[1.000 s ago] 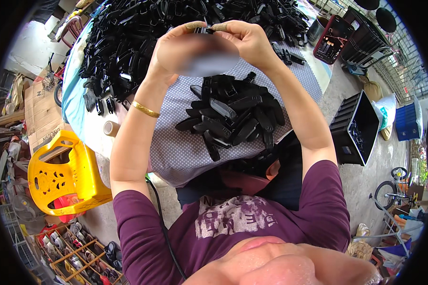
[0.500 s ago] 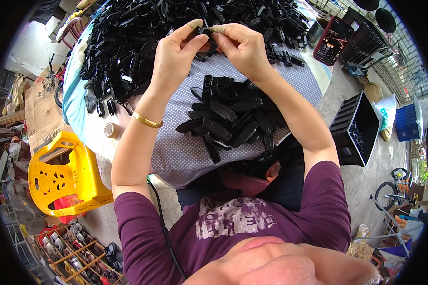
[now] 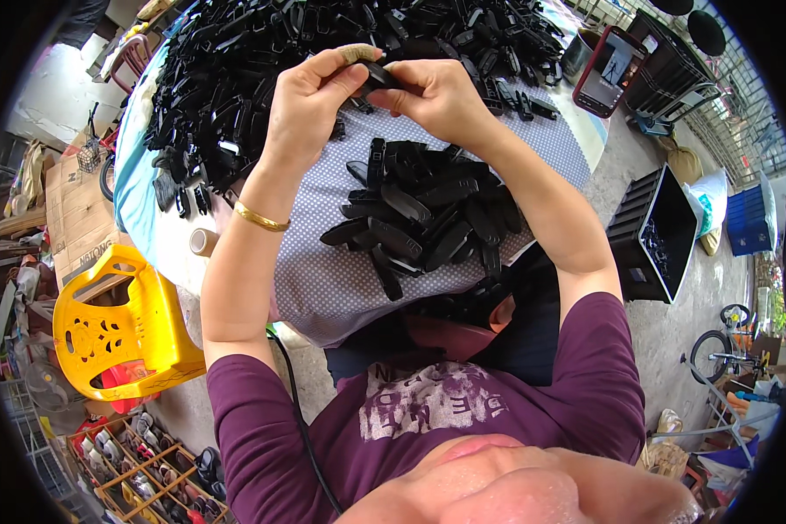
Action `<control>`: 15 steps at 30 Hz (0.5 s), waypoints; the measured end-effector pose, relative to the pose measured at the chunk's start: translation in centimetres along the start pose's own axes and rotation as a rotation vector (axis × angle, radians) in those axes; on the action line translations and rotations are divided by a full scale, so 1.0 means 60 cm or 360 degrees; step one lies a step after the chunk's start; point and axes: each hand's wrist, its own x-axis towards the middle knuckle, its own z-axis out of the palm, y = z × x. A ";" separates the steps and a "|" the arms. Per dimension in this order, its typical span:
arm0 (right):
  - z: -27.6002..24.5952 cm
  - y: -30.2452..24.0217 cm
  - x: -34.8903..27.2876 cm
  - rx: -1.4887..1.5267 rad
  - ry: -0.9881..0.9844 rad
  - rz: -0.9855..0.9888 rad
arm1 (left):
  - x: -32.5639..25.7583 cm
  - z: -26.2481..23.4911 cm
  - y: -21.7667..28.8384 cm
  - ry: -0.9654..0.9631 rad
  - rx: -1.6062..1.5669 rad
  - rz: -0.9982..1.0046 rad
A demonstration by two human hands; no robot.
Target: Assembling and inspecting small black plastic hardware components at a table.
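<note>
Where the body comes nearest the camera, a purple short-sleeved shirt [image 3: 358, 450] with a pale worn print fills the lower part of the view, and a thin black cable [image 3: 294, 397] runs down its left side. Just beyond the lap, a small pile of elongated black plastic pieces [image 3: 419, 210] lies near the edge of a round table spread with a grey-and-white patterned cloth [image 3: 314, 293]. A gold-coloured bangle [image 3: 260, 218] circles the left wrist. Farther out, above the table and past the small pile, both hands meet at one dark, narrow plastic part [image 3: 379, 79]. The left hand [image 3: 304, 98] pinches its left end between thumb and index finger, the latter wrapped in beige tape [image 3: 358, 53]; the right hand [image 3: 441, 98] has thumb and fingers closed on the other end. Behind them, a broad heap of loose black plastic parts [image 3: 223, 105] covers the table's far side. Off the table, a yellow plastic chair [image 3: 160, 332] stands on the left, a black ribbed crate [image 3: 630, 236] on the right, and beyond that crate a blue plastic bin [image 3: 749, 218].
</note>
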 end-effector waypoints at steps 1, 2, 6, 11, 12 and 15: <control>0.001 0.003 0.000 0.0001 0.0002 0.0001 | 0.002 -0.001 -0.001 0.0005 -0.0104 -0.0012; 0.002 0.008 0.002 -0.0067 -0.0041 -0.0055 | 0.003 -0.005 -0.003 0.0003 -0.0103 -0.0012; -0.045 0.003 0.017 0.0046 -0.0608 -0.0038 | -0.005 -0.012 0.012 -0.0165 0.0057 -0.0159; -0.151 0.133 0.035 -0.0136 0.0547 0.0145 | -0.031 0.045 0.073 -0.0792 0.0808 0.0501; -0.140 0.155 0.044 -0.0630 0.0861 -0.0032 | -0.036 0.051 0.068 -0.0875 0.0897 0.0809; -0.124 0.161 0.060 -0.1531 0.0731 -0.0345 | -0.048 0.059 0.068 -0.1039 0.0800 0.0660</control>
